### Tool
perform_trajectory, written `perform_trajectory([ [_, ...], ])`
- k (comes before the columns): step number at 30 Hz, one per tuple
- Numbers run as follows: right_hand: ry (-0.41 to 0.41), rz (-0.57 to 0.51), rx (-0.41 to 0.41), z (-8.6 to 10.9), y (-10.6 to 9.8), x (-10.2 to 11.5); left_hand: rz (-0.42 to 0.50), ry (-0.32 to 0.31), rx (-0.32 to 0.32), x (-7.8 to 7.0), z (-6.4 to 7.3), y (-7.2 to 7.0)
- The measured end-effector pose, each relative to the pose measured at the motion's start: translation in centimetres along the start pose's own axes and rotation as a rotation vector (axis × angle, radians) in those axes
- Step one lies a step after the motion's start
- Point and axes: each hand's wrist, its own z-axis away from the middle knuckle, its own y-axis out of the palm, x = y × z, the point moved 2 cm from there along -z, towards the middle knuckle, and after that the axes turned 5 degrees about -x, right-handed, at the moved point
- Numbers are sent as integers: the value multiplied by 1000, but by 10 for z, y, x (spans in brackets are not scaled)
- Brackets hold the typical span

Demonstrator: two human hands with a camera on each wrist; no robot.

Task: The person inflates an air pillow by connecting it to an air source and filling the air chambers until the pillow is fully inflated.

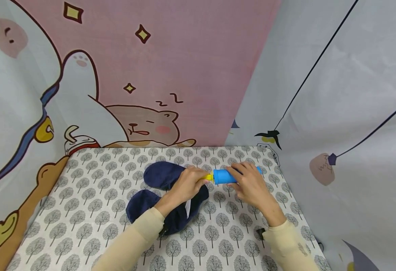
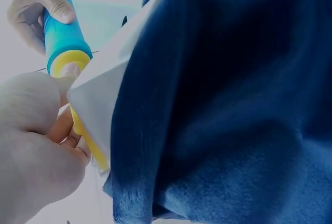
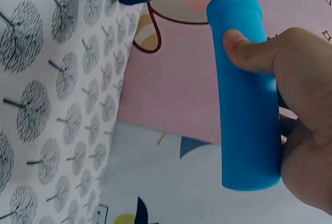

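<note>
The tree-print cloth (image 1: 96,203) under your hands runs back to the pink wall panel (image 1: 198,56), and its far edge lies a little beyond the blue hand pump (image 1: 222,177). On your right, the cloth's side edge slants past your forearm, with the grey-white wall panel (image 1: 353,67) rising just outside it, so the pump's right end points toward that side. The widest stretch of cloth lies to your left, reaching to the cartoon-cat panel (image 1: 11,113). The near edge is out of frame.

The pump lies sideways between your hands. Your right hand (image 1: 250,184) wraps the barrel, thumb along its side; your left hand (image 1: 188,183) pinches the yellow handle (image 1: 210,176) at the other end.

What stands in the way is the navy neck pillow (image 1: 160,175), spread under your left hand and wrist, its two rounded ends facing left. A white flap (image 1: 188,208) shows on it beside your left wrist. Just by your right cuff (image 1: 286,241) is a small black object (image 1: 260,233), too small to name.
</note>
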Motion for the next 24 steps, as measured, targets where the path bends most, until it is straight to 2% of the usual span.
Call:
perform_trajectory([
  [5, 33, -45, -1, 13, -3, -13, -21, 36, 32, -2, 0, -5],
  [10, 55, -49, 9, 28, -11, -28, -41, 68, 34, 0, -1, -11],
  [15, 79, -43, 25, 38, -21, -42, -37, 64, 36, 2, -1, -15],
  [24, 194, -44, 59, 56, -39, -63, -31, 63, 41, 4, 1, -12],
])
